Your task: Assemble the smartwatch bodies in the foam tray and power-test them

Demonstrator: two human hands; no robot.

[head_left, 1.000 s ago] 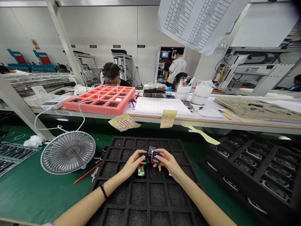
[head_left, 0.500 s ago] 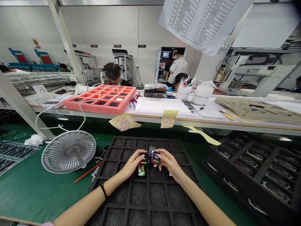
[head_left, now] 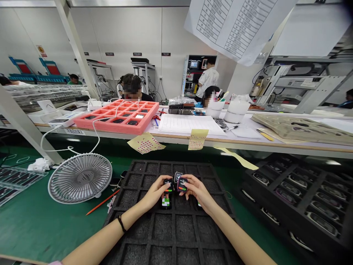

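My left hand (head_left: 159, 188) grips a dark watch (head_left: 168, 186) with a lit screen, thumb on its face. Close beside it, my right hand (head_left: 195, 187) holds a purple-edged watch (head_left: 182, 184), also lit, with the thumb on the screen. Both are above a black foam tray (head_left: 162, 223) divided into square pockets. Another watch (head_left: 178, 176) shows just behind and between them. Below my left fingers lies a watch with a green-and-white screen (head_left: 166, 202). A similar screen (head_left: 199, 203) is mostly hidden under my right hand.
A grey fan (head_left: 80, 178) and an orange stick (head_left: 102, 202) are left of the tray. Black foam trays holding watch frames (head_left: 296, 198) are stacked at the right. A shelf edge (head_left: 176, 138) crosses ahead, bearing a pink tray (head_left: 110, 127) and papers. People are beyond it.
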